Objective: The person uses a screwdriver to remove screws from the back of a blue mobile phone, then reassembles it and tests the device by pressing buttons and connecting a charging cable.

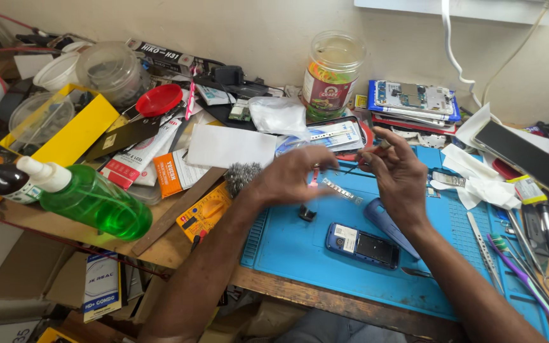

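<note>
A: Both hands are up over the blue work mat (287, 254), just behind the opened blue phone (362, 244) that lies face-down with its back cover off. The left hand (290, 174) has its fingers drawn together; whether they pinch anything, nobody can tell from here.

B: And the right hand (398, 174) is curled, fingertips pressed on a thin dark tool (351, 169) that points toward the left hand. The two hands sit close, not touching.

A: Beyond the phone, right under the hands, lies a small silvery strip (342, 190). A blue back cover (386, 222) rests touching the phone's far right corner.

B: Left of the phone (well off the mat) lies a green spray bottle (93, 203) on its side.
</note>
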Demonstrator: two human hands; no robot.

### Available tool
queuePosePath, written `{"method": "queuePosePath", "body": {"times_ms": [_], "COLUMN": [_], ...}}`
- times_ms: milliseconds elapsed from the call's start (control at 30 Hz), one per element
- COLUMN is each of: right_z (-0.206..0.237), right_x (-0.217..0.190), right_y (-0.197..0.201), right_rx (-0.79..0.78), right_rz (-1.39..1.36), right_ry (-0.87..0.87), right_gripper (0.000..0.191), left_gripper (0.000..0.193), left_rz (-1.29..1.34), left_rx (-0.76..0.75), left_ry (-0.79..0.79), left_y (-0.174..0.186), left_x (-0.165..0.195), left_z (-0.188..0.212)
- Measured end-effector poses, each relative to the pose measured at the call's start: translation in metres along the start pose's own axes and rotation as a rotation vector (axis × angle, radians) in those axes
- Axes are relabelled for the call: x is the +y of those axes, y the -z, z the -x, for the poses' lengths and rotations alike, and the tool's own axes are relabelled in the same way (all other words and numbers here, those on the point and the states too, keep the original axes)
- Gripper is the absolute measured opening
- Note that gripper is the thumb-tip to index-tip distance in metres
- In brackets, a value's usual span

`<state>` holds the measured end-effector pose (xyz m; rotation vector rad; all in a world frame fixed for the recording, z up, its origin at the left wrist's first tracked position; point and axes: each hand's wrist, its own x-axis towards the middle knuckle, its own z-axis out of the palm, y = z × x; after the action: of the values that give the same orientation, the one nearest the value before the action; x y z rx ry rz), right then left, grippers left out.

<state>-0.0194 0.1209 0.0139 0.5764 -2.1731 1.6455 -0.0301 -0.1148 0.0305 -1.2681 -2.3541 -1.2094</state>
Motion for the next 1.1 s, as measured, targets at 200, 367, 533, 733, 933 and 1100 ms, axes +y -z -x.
{"method": "queuePosePath", "body": {"times_ms": [200, 367, 533, 733, 933, 1100], "right_z": [-0.009, -0.011, -0.010, 0.002, 0.070, 0.125], "right_x": [0.008, 0.015, 0.016, -0.009, -0.033, -0.042], "right_y": [-0.015, -0.018, -0.019, -0.005, 0.028, 0.034], "right_rx": [-0.017, -0.024, -0.028, 0.010, 0.103, 0.194], "right_rz": [0.106, 0.141, 0.087, -0.103, -0.175, -0.113], "right_ry": [-0.084, -0.109, -0.064, -0.061, -0.125, -0.194], "right_gripper": [0.043, 0.044, 0.045, 0.045, 0.046, 0.041], "left_gripper": [0.026, 0.026, 0.026, 0.019, 0.016, 0.015], "left_rz": [-0.075, -0.108, -0.100, -0.022, 0.112, 0.184], "left_rx": [0.519, 0.545, 0.539, 0.398, -0.104, -0.318], "left_ry": [0.191, 0.165, 0.186, 0.148, -0.104, -0.069], "left_y": [0.007, 0.007, 0.009, 0.005, -0.025, -0.044], "left_x": [-0.002, -0.001, 0.002, 0.006, 0.000, 0.004], "left_z": [-0.005, -0.005, -0.005, -0.002, 0.002, 0.000]}}
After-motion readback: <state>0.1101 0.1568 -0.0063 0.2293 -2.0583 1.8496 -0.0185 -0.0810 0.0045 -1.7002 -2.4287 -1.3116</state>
